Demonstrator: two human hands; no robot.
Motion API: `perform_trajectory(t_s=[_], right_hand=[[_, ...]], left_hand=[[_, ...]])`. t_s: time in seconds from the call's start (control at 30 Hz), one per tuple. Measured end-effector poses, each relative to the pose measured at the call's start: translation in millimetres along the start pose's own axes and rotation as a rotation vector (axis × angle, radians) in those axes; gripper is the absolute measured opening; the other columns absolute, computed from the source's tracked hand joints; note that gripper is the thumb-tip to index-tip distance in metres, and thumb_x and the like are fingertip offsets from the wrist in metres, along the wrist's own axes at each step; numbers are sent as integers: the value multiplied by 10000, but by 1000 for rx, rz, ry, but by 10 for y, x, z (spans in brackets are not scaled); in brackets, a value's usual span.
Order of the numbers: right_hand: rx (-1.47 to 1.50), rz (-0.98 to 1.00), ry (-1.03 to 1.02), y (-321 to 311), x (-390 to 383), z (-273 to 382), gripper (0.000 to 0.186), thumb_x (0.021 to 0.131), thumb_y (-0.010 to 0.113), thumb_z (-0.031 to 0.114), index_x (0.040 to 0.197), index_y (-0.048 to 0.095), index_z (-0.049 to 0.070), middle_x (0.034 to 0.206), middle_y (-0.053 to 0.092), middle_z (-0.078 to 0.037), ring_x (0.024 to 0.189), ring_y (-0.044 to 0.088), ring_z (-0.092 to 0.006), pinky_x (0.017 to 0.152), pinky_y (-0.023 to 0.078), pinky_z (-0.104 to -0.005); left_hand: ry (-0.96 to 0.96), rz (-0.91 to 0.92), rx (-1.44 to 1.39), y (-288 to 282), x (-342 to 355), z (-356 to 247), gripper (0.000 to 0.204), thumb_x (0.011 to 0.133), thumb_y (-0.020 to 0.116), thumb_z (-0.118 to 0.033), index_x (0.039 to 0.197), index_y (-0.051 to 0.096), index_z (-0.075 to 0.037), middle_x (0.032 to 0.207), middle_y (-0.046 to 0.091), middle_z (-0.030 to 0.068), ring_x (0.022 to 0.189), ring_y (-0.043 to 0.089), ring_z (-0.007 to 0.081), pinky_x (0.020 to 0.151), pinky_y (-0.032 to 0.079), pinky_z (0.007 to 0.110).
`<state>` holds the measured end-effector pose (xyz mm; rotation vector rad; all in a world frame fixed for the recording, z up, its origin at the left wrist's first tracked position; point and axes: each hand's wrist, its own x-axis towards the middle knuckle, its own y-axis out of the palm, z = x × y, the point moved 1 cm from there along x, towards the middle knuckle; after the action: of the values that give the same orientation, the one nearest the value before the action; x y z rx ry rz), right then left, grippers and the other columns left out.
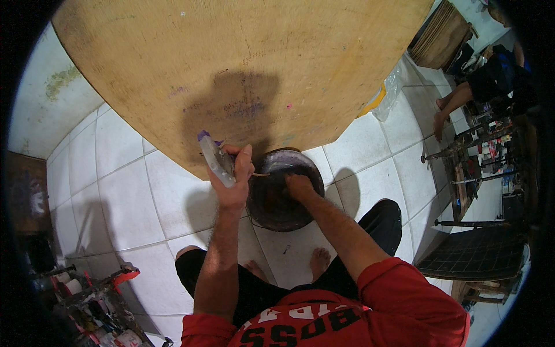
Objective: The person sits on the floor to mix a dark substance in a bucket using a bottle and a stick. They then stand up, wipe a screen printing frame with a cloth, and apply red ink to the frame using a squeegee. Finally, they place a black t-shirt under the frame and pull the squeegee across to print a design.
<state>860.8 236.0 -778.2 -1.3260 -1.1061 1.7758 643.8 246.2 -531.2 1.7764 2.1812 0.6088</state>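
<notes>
Wooden board (324,69) blocking ahead, room over floor tiles (373,156) right of basin (280,223)

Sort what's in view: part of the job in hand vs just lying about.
In use:
translucent container, in the left hand
thin stick, at that hand
dark round basin, right hand inside

Likely just lying about:
clear plastic bag
black padded seat
stacked boards
cluttered rack at right
large wooden board, role unclear
</notes>
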Motion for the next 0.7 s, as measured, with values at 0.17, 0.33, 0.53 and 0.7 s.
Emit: perform_trajectory(t_s=[0.17,0.33,0.53,0.7], right_hand=[[-16,22,-6,-32,-11,-27,322,935,608,131,1248,676,97,1054,741,-174,944,759,-359,814,611,-504],[-26,-13,-35,-21,-16,-50,347,960,568,127,1291,672,114,1056,740,-170,946,759,-356,808,608,-499],[-33,-13,-47,32,1,-75,364,966,563,135,1320,644,109,1050,736,-166,963,754,-359,817,600,-495],[-32,-29,-61,54,6,-74,365,974,559,153,1330,627,102,1046,737,-164,965,752,-361,827,598,-497]], left_hand=[[6,-17,70,27,-23,-27,191,987,691,-65,897,523,-80,694,464,-27,572,420,68,513,329,270],[1,11,69,26,-30,-41,187,995,682,-72,911,516,-88,693,445,-28,573,400,74,522,312,281],[8,8,71,23,-27,-30,193,998,681,-74,894,519,-89,696,453,-28,575,399,71,523,313,278],[-11,1,66,11,-37,-21,191,1000,681,-78,890,526,-88,700,462,-28,575,401,73,524,321,280]])
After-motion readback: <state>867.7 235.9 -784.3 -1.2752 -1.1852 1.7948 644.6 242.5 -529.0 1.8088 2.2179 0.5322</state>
